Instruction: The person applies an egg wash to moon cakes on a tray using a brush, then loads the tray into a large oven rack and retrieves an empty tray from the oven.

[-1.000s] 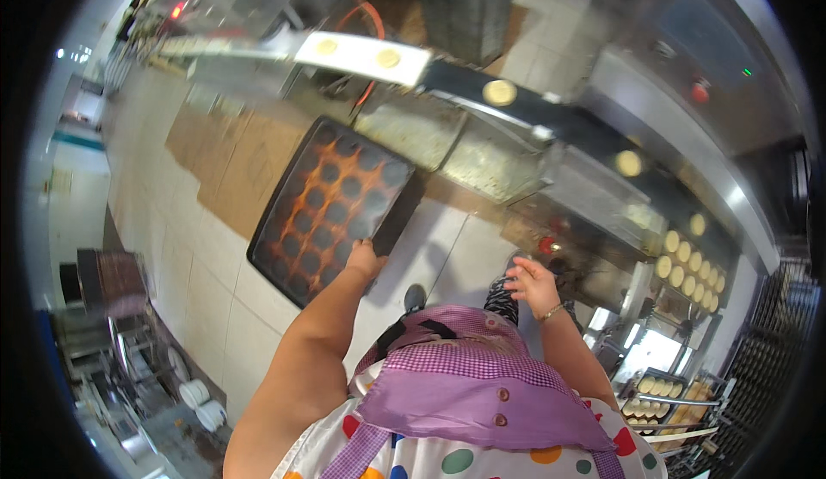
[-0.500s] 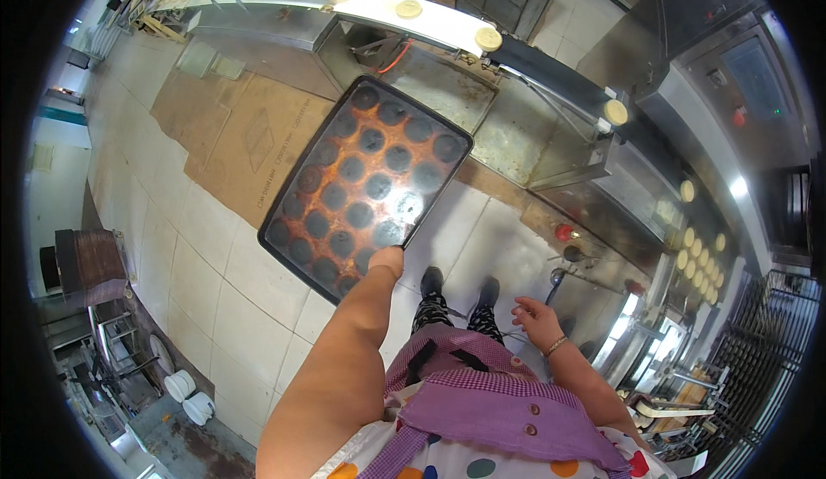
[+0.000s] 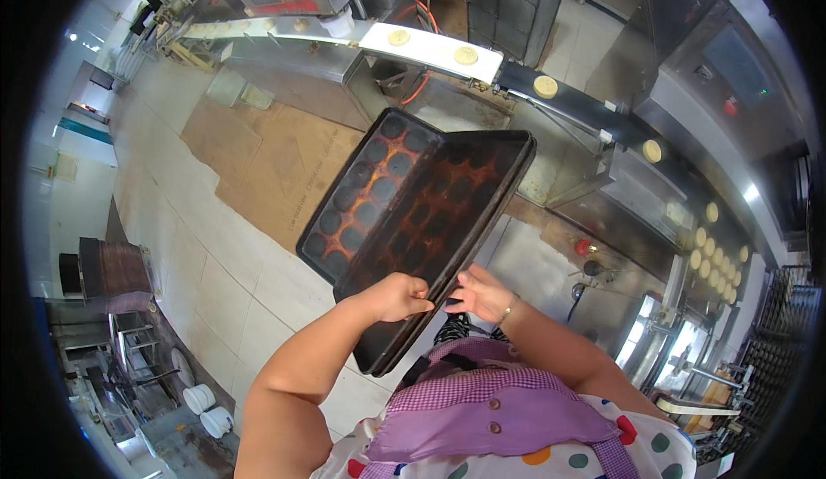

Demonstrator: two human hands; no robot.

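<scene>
A dark baking tray (image 3: 430,212) with rows of round black marks is tilted up on its long side in front of me. Behind and below it shows part of a second baking tray (image 3: 367,188), with the same round marks and orange-brown stains between them. My left hand (image 3: 397,296) is closed at the near part of the raised tray's rim. Just across that rim, my right hand (image 3: 483,294) is at the tray's outer side with its fingers apart; whether they touch it I cannot tell.
Round pale pastries (image 3: 545,87) ride on a conveyor belt (image 3: 430,50) curving across the far side and down the right. Flattened cardboard (image 3: 258,165) covers the floor tiles at left. White buckets (image 3: 200,399) stand at lower left, a dark rack (image 3: 770,341) at far right.
One tray lay face up before; now a tray is tilted up and a second shows behind it. My right hand has come up to the raised rim. The pastries have moved right along the belt.
</scene>
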